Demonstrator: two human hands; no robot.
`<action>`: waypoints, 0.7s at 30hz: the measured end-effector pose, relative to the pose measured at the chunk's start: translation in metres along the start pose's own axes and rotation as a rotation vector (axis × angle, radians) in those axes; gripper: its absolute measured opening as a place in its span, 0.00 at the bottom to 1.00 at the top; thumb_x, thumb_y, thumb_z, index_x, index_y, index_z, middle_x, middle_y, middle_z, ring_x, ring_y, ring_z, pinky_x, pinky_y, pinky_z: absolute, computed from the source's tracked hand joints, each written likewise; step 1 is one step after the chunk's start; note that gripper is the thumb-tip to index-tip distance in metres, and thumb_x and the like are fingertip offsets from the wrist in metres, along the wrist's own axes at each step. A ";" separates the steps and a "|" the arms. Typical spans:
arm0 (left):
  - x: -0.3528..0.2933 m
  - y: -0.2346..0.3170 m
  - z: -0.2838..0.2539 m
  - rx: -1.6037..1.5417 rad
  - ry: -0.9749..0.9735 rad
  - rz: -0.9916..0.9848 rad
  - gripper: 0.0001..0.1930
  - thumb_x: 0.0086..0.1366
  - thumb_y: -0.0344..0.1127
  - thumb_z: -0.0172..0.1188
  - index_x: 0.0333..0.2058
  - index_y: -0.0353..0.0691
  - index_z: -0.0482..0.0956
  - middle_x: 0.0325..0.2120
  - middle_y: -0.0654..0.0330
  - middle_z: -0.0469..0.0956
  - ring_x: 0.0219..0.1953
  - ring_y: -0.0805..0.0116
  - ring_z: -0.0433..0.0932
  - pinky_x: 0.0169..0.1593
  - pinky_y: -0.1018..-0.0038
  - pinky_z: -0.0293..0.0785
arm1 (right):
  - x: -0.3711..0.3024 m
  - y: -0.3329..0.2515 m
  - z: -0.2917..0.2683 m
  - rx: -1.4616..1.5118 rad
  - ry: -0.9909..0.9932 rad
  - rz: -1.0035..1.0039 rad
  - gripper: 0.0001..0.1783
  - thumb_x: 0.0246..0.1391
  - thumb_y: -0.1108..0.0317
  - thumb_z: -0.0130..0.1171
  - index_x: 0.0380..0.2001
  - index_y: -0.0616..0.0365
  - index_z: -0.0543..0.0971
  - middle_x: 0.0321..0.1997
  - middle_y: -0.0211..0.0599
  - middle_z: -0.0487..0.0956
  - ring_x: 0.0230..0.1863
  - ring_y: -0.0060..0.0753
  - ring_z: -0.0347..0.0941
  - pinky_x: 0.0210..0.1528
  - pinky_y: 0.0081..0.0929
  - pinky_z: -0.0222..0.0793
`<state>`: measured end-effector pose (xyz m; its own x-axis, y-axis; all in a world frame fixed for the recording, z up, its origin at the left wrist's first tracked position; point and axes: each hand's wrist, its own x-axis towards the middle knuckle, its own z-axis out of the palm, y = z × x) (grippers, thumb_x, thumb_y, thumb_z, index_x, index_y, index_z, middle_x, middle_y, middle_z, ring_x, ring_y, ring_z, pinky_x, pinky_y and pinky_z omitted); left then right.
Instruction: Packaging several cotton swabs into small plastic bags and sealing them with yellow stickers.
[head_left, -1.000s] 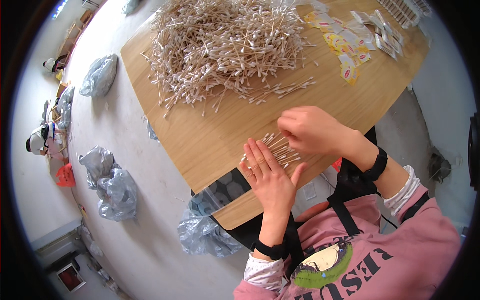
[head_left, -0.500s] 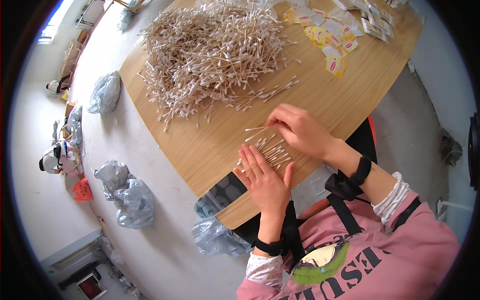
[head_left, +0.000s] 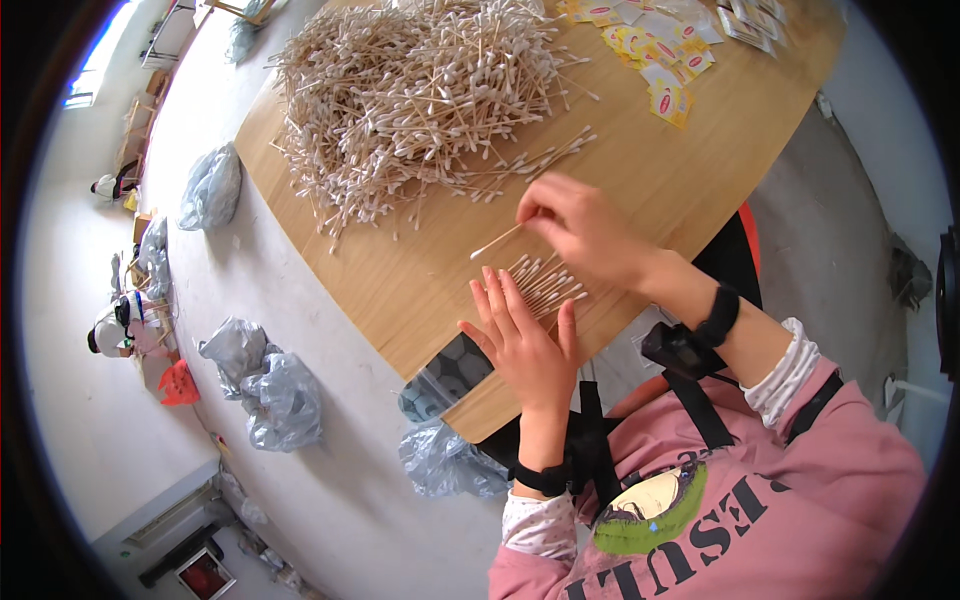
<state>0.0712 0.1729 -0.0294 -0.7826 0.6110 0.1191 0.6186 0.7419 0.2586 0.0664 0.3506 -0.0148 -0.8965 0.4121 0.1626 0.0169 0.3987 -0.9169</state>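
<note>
My right hand (head_left: 585, 230) is closed in a pinch on one end of a cotton swab (head_left: 496, 243), whose other white tip points left, just off or on the wood; I cannot tell which. Below it, a small row of cotton swabs (head_left: 548, 284) lies roughly side by side near the table's front edge. My left hand (head_left: 520, 345) rests over the left ends of this row, with its fingers stretched out and thumb apart. Part of the row is hidden beneath that hand. Farther back stands a large heap of loose cotton swabs (head_left: 420, 100), with several strays along its near right edge.
Yellow and white packets (head_left: 668, 100) lie at the table's (head_left: 720, 170) back right, beside clear-wrapped packs (head_left: 748, 30). Grey plastic bags (head_left: 283, 400) sit on the floor to the left. Under the front corner, a patterned dark grey object (head_left: 450, 375) shows near another bag (head_left: 445, 460).
My right hand has shifted a little up and left with the pinched swab, away from the row. My left hand's fingers have spread slightly. The whole view has tilted a bit.
</note>
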 end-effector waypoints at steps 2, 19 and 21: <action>0.005 -0.005 0.001 -0.108 -0.022 0.008 0.40 0.69 0.54 0.55 0.69 0.32 0.54 0.69 0.47 0.59 0.73 0.48 0.52 0.73 0.48 0.31 | -0.009 -0.008 -0.028 -0.029 0.066 0.010 0.04 0.54 0.78 0.56 0.34 0.61 0.76 0.36 0.43 0.78 0.38 0.44 0.76 0.39 0.35 0.71; -0.013 -0.022 -0.031 -0.379 0.129 -0.124 0.31 0.76 0.46 0.46 0.70 0.34 0.53 0.67 0.52 0.63 0.72 0.57 0.56 0.74 0.54 0.32 | -0.185 0.112 -0.216 -0.546 0.438 0.586 0.10 0.59 0.68 0.59 0.39 0.64 0.81 0.37 0.46 0.82 0.38 0.40 0.79 0.43 0.33 0.73; -0.016 -0.020 -0.030 -0.630 0.221 -0.234 0.31 0.77 0.48 0.43 0.69 0.33 0.54 0.67 0.52 0.63 0.71 0.58 0.57 0.74 0.58 0.39 | -0.176 0.107 -0.205 -0.557 0.454 0.495 0.11 0.62 0.68 0.56 0.40 0.64 0.81 0.39 0.43 0.83 0.41 0.37 0.80 0.45 0.31 0.73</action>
<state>0.0690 0.1397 -0.0081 -0.9273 0.3350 0.1672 0.3265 0.5048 0.7991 0.3167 0.4887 -0.0673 -0.4679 0.8832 0.0310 0.6781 0.3813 -0.6283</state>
